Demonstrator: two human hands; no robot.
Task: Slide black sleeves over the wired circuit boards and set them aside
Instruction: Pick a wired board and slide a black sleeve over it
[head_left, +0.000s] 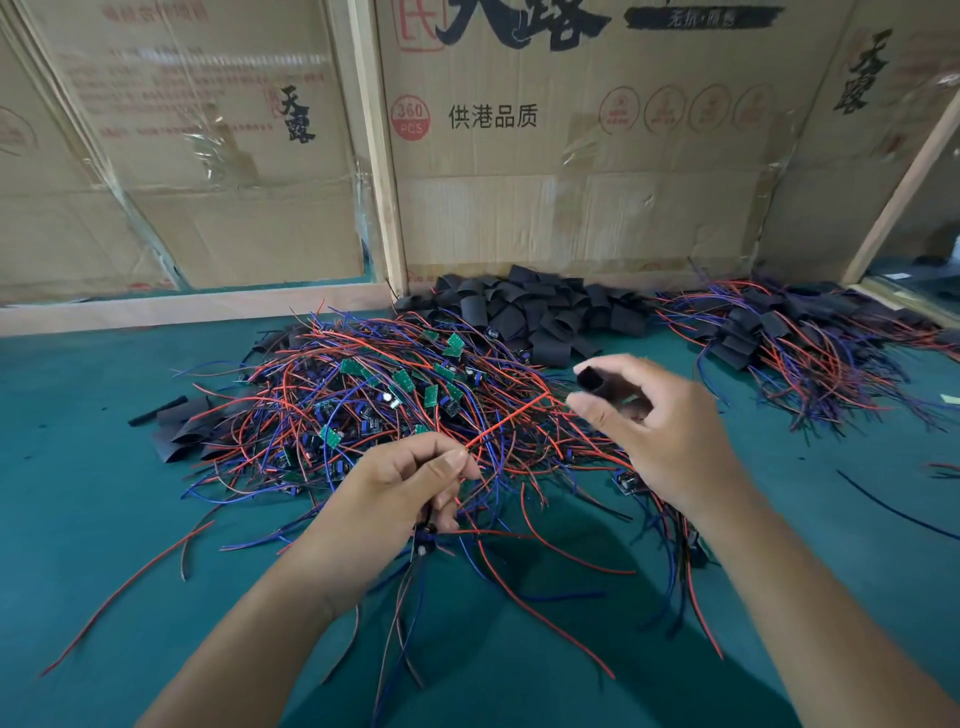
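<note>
A tangled heap of small green circuit boards (405, 382) with red and blue wires covers the middle of the green table. My left hand (400, 483) grips one wired board near the heap's front; its red wire (511, 418) stretches up and right toward my right hand. My right hand (657, 431) holds a black sleeve (597, 382) between thumb and fingers, its open end facing left, just past the wire's tip. The board in my left hand is mostly hidden by my fingers.
A pile of loose black sleeves (540, 312) lies at the back centre against a cardboard wall (571, 156). Sleeved boards with trailing wires (789, 338) are heaped at the right. Several flat sleeves (182, 426) lie left of the heap.
</note>
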